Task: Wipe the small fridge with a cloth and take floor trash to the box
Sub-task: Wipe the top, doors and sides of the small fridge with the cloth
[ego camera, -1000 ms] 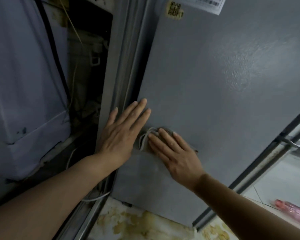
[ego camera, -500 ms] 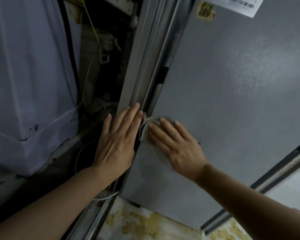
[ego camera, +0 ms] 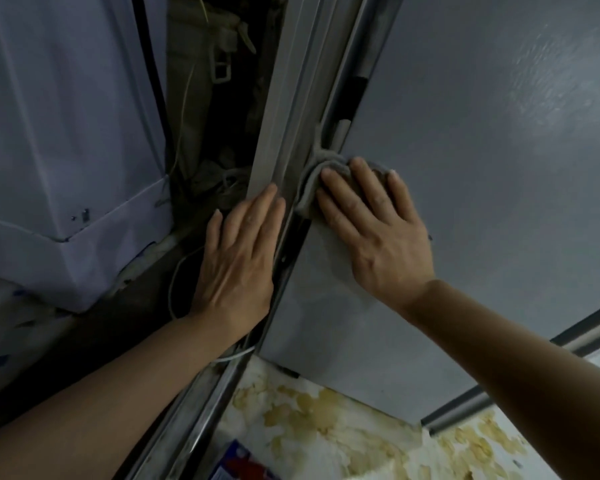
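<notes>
Wiping step in hand: we press the cloth against the small fridge at its left edge.

Our right hand lies flat, fingers straight and slightly spread, pinning the bunched grey cloth to the grey panel just beside the door seam. Our left hand rests flat, fingers together, on the frame strip alongside. Next, we judge, comes a firm stroke along the edge; floor trash near the stained floor looks untouched.
</notes>
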